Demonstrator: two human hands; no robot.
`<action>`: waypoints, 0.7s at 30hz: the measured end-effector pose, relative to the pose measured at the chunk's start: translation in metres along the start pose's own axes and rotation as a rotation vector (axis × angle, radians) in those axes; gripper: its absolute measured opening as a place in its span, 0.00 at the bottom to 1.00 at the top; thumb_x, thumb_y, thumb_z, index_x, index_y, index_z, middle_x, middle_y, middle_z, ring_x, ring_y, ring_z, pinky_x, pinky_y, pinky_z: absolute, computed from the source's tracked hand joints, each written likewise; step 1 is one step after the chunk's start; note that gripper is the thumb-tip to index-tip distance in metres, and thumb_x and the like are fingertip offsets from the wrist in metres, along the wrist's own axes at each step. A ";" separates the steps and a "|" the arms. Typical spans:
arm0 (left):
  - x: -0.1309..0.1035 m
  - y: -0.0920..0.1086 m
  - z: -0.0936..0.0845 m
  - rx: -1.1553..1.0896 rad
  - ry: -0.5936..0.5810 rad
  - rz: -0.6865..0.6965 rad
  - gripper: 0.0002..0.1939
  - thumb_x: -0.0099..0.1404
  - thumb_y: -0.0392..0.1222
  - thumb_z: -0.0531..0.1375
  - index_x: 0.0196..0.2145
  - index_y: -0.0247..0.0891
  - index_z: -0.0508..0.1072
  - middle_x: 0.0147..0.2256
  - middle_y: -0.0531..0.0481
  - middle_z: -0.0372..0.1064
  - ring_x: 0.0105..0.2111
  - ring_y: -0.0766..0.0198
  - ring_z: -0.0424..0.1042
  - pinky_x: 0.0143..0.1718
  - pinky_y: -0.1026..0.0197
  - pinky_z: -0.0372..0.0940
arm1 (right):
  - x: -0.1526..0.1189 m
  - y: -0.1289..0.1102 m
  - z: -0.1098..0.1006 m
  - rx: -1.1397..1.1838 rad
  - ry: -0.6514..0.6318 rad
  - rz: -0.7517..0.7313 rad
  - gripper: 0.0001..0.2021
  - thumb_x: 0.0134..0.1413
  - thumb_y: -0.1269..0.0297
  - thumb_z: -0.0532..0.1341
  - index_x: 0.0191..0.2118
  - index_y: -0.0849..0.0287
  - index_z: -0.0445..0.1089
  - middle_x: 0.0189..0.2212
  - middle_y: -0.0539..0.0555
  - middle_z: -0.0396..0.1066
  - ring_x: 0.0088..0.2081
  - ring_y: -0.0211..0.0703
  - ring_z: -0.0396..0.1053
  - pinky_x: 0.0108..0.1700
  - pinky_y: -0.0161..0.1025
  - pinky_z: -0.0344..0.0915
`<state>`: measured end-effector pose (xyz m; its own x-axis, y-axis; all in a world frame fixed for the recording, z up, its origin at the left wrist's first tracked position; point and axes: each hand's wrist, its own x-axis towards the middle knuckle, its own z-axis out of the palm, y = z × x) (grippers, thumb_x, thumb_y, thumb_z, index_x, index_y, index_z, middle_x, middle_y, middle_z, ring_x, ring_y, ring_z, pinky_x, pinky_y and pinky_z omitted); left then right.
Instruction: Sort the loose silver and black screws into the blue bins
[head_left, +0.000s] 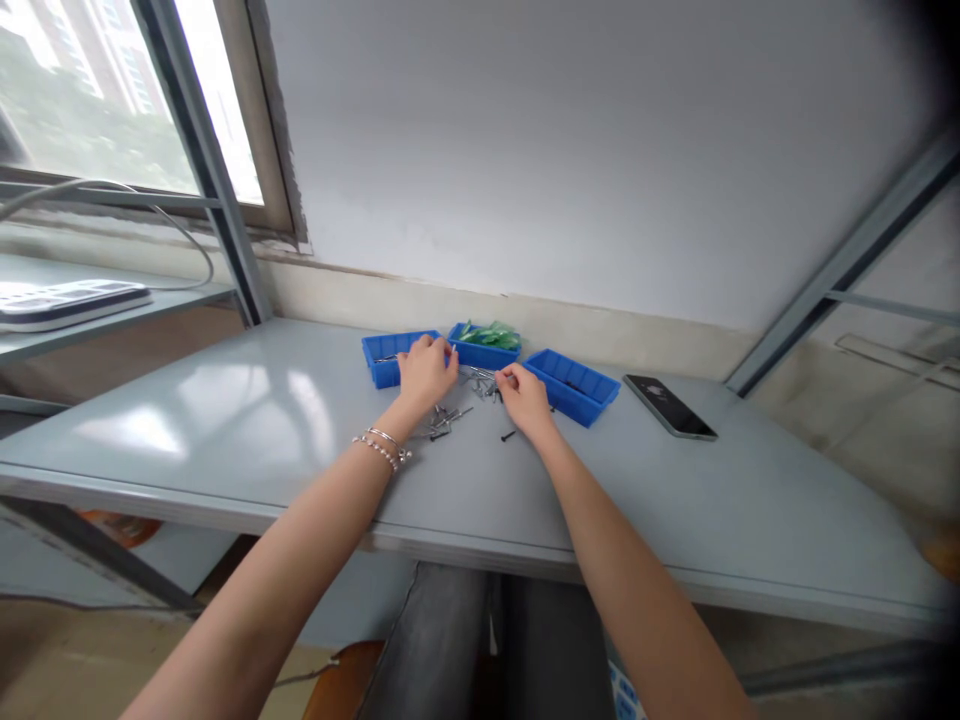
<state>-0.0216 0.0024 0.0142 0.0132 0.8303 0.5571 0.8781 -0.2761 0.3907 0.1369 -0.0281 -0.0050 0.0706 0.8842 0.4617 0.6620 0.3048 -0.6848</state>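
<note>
Because loose silver metal screws (pixel 454 417) lie crowded: brushing may scatter them.
Left hand (pixel 425 371), right hand (pixel 523 396): fingers' grip cannot be told.

a dorm-like room; metal-framed desk (pixel 480 490), side shelf (pixel 184 299), window (pixel 82 100)

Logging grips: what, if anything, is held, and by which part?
Cannot tell: too small to make out in the left hand or right hand.

Right hand (pixel 524 400) beside loose screws (pixel 481 386)
</note>
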 end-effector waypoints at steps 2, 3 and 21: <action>0.003 -0.005 -0.004 0.036 0.022 -0.087 0.12 0.61 0.45 0.48 0.33 0.37 0.67 0.37 0.42 0.63 0.42 0.51 0.62 0.43 0.46 0.56 | -0.001 0.000 0.000 -0.006 -0.021 -0.008 0.10 0.51 0.60 0.52 0.27 0.60 0.63 0.18 0.49 0.60 0.22 0.35 0.56 0.27 0.32 0.50; 0.005 -0.007 -0.006 0.043 0.026 -0.125 0.12 0.62 0.45 0.48 0.34 0.37 0.67 0.38 0.42 0.63 0.43 0.51 0.62 0.43 0.45 0.56 | -0.001 0.000 0.000 -0.008 -0.030 -0.011 0.09 0.51 0.61 0.52 0.27 0.60 0.63 0.18 0.49 0.60 0.22 0.35 0.57 0.28 0.32 0.50; 0.014 -0.038 -0.016 0.161 0.058 -0.322 0.15 0.60 0.42 0.46 0.36 0.34 0.69 0.40 0.35 0.64 0.44 0.46 0.61 0.44 0.40 0.52 | -0.003 -0.004 0.002 -0.062 -0.195 -0.063 0.07 0.49 0.64 0.54 0.25 0.61 0.65 0.17 0.48 0.58 0.22 0.34 0.55 0.27 0.31 0.50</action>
<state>-0.0627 0.0169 0.0192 -0.2999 0.8321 0.4666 0.8967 0.0789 0.4355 0.1324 -0.0309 -0.0051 -0.1140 0.9176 0.3809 0.7057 0.3446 -0.6190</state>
